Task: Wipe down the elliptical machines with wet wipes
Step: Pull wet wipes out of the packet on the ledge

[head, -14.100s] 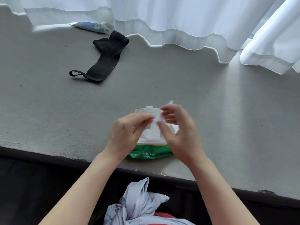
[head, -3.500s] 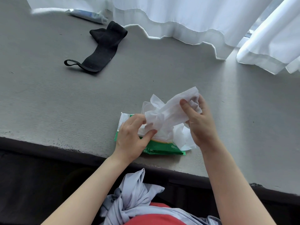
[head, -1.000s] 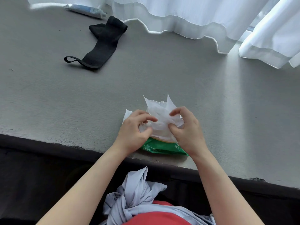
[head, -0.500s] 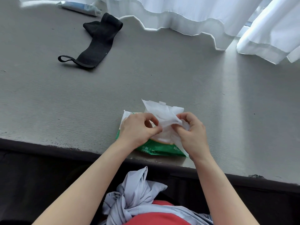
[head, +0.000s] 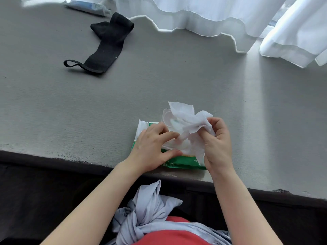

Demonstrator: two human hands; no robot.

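Step in hand, by my reading: freeing one crumpled white wet wipe [head: 189, 119] from the green-and-white soft plastic wipe pack [head: 178, 160], which lies flat near the front edge of the grey, matte, faintly grained tabletop [head: 177, 82].

Right hand [head: 216, 144]: fingers curled, pinching the wipe's bunched lower part; the sheet's upper end stands free above the pack. Left hand [head: 153, 147]: fingers bent, pressing down on the pack, forefinger touching the wipe's root at the opening. The white hinged plastic lid [head: 167, 117] stands open behind.

To do it well, likely: keep the left hand's weight on the pack, draw the wipe up and away steadily so that the next sheet tears off rather than trailing out, then snap the lid down so the rest stays damp.

Materials: wipe thin, limp, slightly translucent, clinging in folds. Pack glossy, crinkled film, yielding under pressure.

No elliptical machine in view; wiping not yet begun.
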